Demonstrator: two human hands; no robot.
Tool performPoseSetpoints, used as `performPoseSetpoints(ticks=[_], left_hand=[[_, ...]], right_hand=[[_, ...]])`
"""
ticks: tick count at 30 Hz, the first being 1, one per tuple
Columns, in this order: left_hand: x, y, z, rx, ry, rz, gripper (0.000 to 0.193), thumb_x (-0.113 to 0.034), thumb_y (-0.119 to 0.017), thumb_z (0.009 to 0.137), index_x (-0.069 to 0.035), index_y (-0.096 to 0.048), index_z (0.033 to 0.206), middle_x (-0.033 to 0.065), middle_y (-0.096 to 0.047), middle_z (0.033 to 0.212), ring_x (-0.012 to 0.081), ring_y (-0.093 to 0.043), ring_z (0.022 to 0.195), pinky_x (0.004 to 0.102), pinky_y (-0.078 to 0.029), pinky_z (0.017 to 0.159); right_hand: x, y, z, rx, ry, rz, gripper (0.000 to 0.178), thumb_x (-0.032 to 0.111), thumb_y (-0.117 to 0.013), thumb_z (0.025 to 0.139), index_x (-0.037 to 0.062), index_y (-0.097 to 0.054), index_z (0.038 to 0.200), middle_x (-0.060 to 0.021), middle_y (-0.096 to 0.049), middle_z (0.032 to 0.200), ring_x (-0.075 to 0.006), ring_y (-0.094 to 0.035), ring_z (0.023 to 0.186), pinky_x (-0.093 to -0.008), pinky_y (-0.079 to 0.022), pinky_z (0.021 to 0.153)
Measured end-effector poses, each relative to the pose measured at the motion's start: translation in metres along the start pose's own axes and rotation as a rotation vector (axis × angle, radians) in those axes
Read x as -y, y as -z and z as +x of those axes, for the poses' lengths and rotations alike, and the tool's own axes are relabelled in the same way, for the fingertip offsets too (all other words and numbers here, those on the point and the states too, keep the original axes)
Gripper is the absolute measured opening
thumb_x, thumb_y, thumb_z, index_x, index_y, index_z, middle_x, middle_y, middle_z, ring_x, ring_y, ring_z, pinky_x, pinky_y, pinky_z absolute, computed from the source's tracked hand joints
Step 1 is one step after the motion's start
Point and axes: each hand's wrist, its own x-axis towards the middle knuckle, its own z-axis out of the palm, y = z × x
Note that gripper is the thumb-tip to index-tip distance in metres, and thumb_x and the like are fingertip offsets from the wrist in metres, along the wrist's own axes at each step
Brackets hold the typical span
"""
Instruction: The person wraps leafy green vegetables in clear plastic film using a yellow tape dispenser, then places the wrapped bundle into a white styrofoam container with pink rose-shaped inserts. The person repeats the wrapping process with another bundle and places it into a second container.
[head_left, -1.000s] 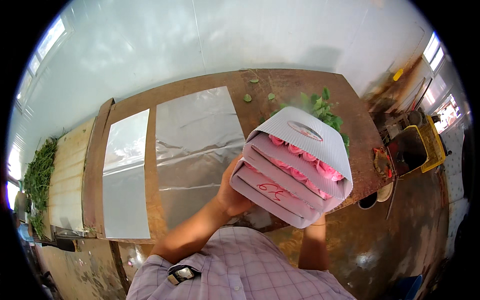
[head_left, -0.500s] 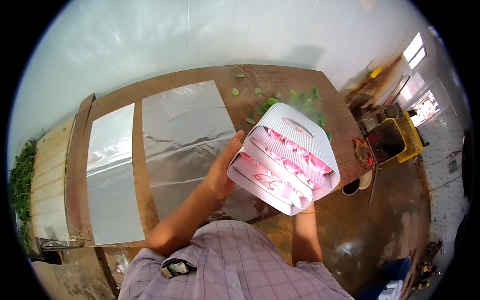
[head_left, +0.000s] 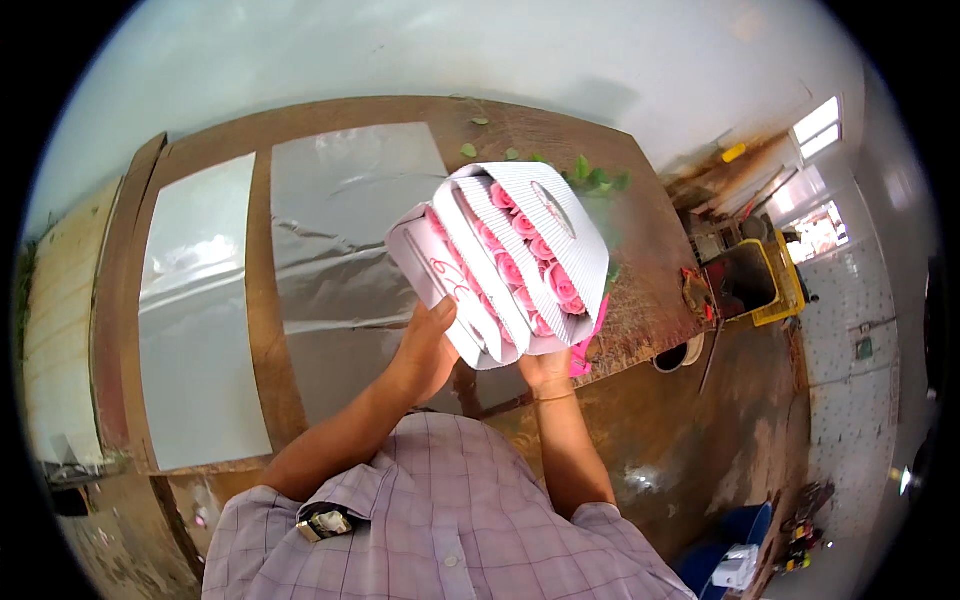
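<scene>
I wear a pale lilac-grey shirt (head_left: 430,520) checked with thin dark lines, its sleeves (head_left: 245,515) ending above my bare forearms (head_left: 345,430). A small pale button (head_left: 450,561) closes the front; a little box (head_left: 325,524) peeks from the chest pocket (head_left: 345,492). A thin band (head_left: 555,398) circles my right wrist; my hands (head_left: 425,365) are bare.

My corrugated rose wrapper (head_left: 482,270) bears red handwritten figures (head_left: 447,273) and an oval label (head_left: 553,209) (its print too small for me).

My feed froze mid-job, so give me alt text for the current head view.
A person's left hand and right hand hold pink roses in white ridged wrapping over a brown table. Two shiny sheets lie to the left; green leaves show behind the wrapping.
</scene>
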Motion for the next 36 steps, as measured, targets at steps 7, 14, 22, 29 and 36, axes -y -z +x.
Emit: performPoseSetpoints(ticks=[7,14,22,29,36], left_hand=[[-0.005,0.006,-0.005,-0.083,0.035,-0.04,0.088,-0.04,-0.067,0.084,-0.014,-0.013,0.148,0.0073,-0.032,0.143,0.0217,-0.033,0.133,0.0423,-0.032,0.108],[-0.011,0.007,-0.005,-0.061,-0.041,-0.065,0.083,-0.03,-0.069,0.085,-0.01,-0.017,0.146,0.0088,-0.039,0.14,0.0209,-0.041,0.128,0.04,-0.037,0.105],[-0.006,0.012,-0.003,-0.06,-0.085,-0.005,0.078,-0.028,-0.073,0.083,-0.007,-0.026,0.141,0.0084,-0.047,0.132,0.0198,-0.045,0.123,0.0372,-0.039,0.103],[-0.005,0.016,-0.006,-0.093,-0.064,0.047,0.076,-0.025,-0.073,0.083,-0.007,-0.028,0.14,0.0087,-0.047,0.132,0.0201,-0.045,0.123,0.038,-0.037,0.104],[0.003,0.032,-0.01,-0.152,-0.069,0.119,0.077,-0.023,-0.075,0.081,-0.005,-0.028,0.14,0.0087,-0.048,0.13,0.0198,-0.047,0.121,0.0373,-0.036,0.104]], right_hand=[[0.051,0.043,0.021,-0.22,0.226,-0.58,0.032,0.014,-0.047,0.097,-0.0044,-0.053,0.122,-0.0124,-0.06,0.118,-0.0197,-0.057,0.108,-0.0327,-0.045,0.094],[0.078,0.024,0.042,-0.294,0.253,-0.596,0.013,0.017,-0.058,0.093,0.0043,-0.059,0.092,-0.0043,-0.065,0.084,-0.0105,-0.06,0.065,-0.0253,-0.048,0.054],[0.076,0.028,0.059,-0.355,0.495,-0.594,0.007,0.015,-0.062,0.091,0.0073,-0.06,0.092,0.0038,-0.054,0.065,-0.005,-0.045,0.049,-0.0208,-0.034,0.04],[0.074,0.037,0.059,-0.307,0.146,-0.575,0.016,0.017,-0.057,0.094,0.0018,-0.062,0.093,-0.0003,-0.062,0.074,-0.0067,-0.053,0.056,-0.0214,-0.041,0.045],[0.049,0.043,0.037,-0.333,0.293,-0.56,0.021,0.022,-0.053,0.096,0.0017,-0.058,0.099,-0.004,-0.061,0.086,-0.0096,-0.057,0.069,-0.0227,-0.047,0.054]])
